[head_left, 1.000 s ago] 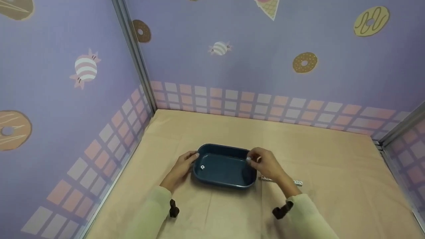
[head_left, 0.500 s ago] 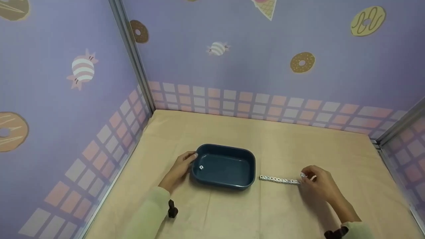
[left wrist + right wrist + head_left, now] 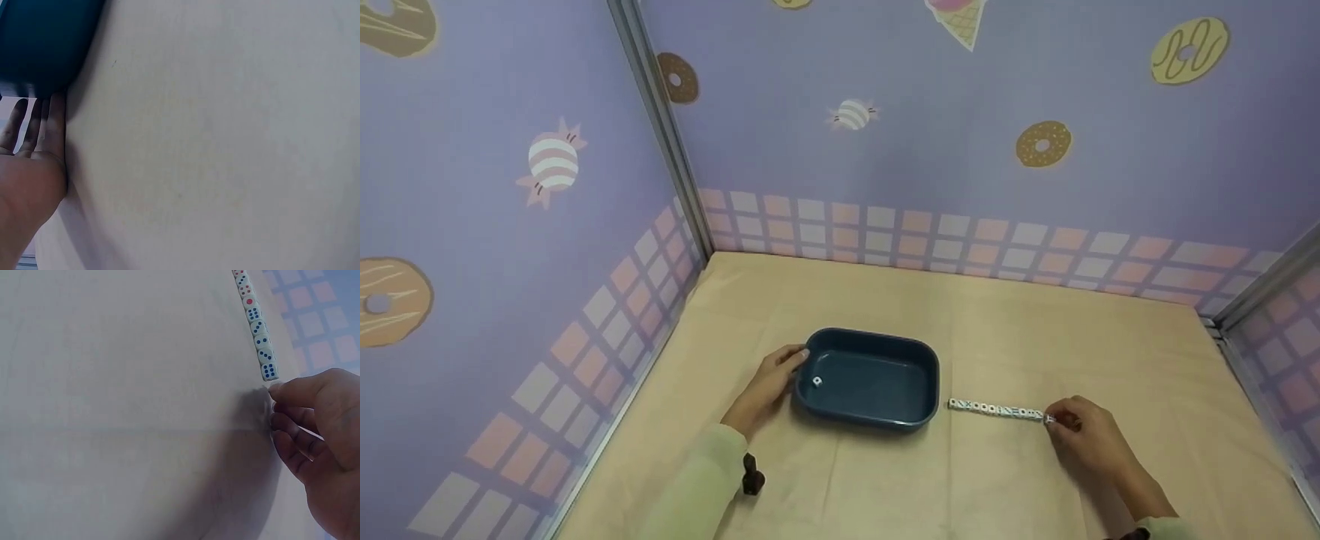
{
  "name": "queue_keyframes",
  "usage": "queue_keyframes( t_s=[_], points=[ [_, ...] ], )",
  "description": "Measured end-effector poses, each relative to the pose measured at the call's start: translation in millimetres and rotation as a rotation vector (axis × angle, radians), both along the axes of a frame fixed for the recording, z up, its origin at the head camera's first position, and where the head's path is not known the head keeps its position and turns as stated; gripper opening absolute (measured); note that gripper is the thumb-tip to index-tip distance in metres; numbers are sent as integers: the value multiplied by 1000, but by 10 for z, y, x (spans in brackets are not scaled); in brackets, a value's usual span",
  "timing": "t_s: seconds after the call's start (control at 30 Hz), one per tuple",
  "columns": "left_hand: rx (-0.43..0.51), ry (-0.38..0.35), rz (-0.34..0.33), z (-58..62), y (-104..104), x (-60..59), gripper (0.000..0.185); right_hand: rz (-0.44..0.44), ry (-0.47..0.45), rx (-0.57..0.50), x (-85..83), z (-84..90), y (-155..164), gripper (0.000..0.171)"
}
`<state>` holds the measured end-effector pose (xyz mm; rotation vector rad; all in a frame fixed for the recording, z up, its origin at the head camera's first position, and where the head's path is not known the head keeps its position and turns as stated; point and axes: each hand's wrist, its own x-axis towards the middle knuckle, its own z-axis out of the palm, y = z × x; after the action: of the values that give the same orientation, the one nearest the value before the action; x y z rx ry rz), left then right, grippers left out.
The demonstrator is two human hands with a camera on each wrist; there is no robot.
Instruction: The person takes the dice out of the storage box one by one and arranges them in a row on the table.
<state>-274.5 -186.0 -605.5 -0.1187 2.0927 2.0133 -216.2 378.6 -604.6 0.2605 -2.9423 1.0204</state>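
Observation:
My left hand (image 3: 767,384) grips the left end of a dark blue rectangular tray (image 3: 877,382), the thumb at its rim. In the left wrist view, the fingers (image 3: 53,126) reach up against the tray's outer wall. A single white die (image 3: 817,382) lies inside the tray near its left end. To the right of the tray, a straight row of white dice (image 3: 994,409) with red and blue pips lies on the cloth. At the row's right end, my right hand (image 3: 1089,435) pinches a die (image 3: 1049,420) between thumb and fingertips, mostly hidden by them.
A beige cloth (image 3: 840,487) covers the table. Purple panels (image 3: 945,165) with sweets and donut prints stand behind and at both sides, with a grey metal post (image 3: 660,127) at the back left corner.
My right hand has moved from above the tray's right end to the right end of the dice row, then lowered a die there. The left hand stays on the tray.

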Motion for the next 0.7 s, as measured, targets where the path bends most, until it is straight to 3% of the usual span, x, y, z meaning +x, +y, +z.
queue_keyframes(
  t_s=[0.37,0.7],
  points=[
    [42,-9,4,-4,9,-17,51,27,12,-8,-49,-29,-9,20],
    [29,-8,7,0,18,-13,52,29,-59,-36,-98,-27,10,18]
  ],
)
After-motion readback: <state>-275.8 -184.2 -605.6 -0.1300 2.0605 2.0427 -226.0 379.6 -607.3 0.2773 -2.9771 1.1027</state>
